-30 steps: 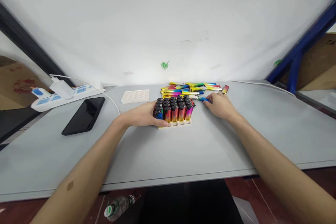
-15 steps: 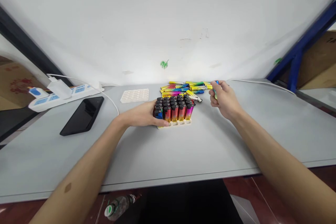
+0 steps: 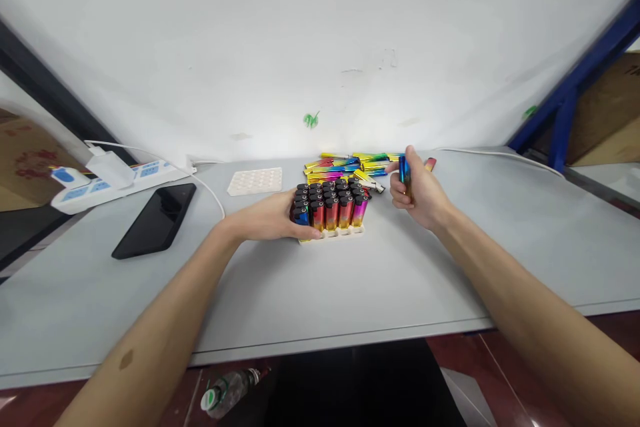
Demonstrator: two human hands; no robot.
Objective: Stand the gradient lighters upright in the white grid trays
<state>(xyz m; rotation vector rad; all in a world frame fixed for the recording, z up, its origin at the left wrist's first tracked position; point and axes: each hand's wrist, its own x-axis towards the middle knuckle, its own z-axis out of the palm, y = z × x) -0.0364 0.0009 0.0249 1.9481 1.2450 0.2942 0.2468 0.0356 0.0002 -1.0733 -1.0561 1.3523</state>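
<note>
Right hand (image 3: 420, 195) now nearer the tray (image 3: 334, 233) than half a second ago, lowered from above the loose pile and drawn back toward the near edge; lighter (image 3: 404, 173) turned upright in the grip, blue top up. One second ago flat on the table (image 3: 350, 287) at the pile's near side, fingers on that lighter. Left hand (image 3: 270, 219) unchanged through all three moments.

Right hand closed around the lighter, thumb and fingers pinching its lower half, raised off the table just right of the tray. Left hand half curled, resting on the table, fingers wrapped against the tray's left side and touching the blue lighter at its near left corner. Tray packed with upright lighters (image 3: 331, 203), black caps up, rows filled.

Loose lighters (image 3: 350, 165) lying flat in a heap just behind the tray, against the wall. One more single lighter (image 3: 430, 163) behind and right of the tray, apart from the heap. Spare white tray (image 3: 255, 181) left and behind, empty sockets up. Black phone (image 3: 156, 219) well left of the tray, power strip (image 3: 115, 177) beyond it. Broad bare table in front of the tray down to the near edge, and wide bare surface to its right. Plastic bottle (image 3: 227, 392) on the floor under the near edge.
</note>
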